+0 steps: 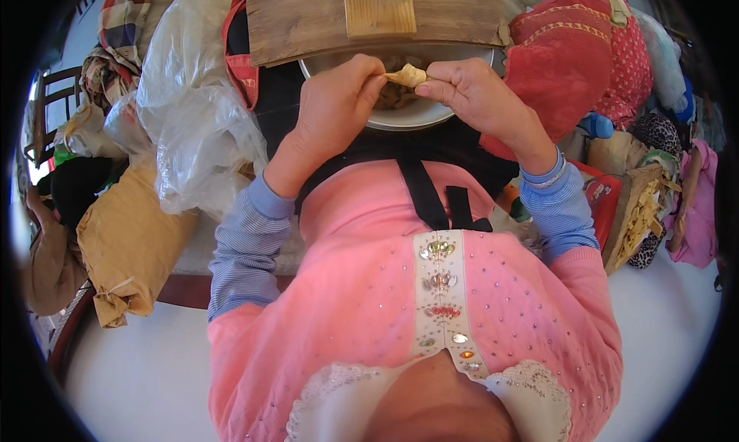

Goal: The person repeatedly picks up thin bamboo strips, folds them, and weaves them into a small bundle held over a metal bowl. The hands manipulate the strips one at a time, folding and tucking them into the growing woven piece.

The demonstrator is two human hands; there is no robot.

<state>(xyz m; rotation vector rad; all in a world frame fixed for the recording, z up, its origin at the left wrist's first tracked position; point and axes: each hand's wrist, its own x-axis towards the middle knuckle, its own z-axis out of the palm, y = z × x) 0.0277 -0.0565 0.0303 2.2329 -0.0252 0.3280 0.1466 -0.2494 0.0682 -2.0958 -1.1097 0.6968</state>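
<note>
My left hand (339,100) and my right hand (481,96) meet in front of me over a silvery metal basin (412,121). Pinched between them is a small, crumpled, pale yellow piece (408,75), whose kind I cannot make out. Its narrow end is in my left fingertips; its thicker end is in my right thumb and fingers. More brownish-yellow pieces (394,96) lie inside the basin, partly hidden behind my hands. A brown wooden board (300,23) covers the basin's far part.
Clear plastic bags (192,111) and a tied brown sack (138,234) stand at the left. Red cloth (558,65) lies to the right of the basin. Farther right, a container (639,219) holds yellowish pieces beside a pink cloth (697,203).
</note>
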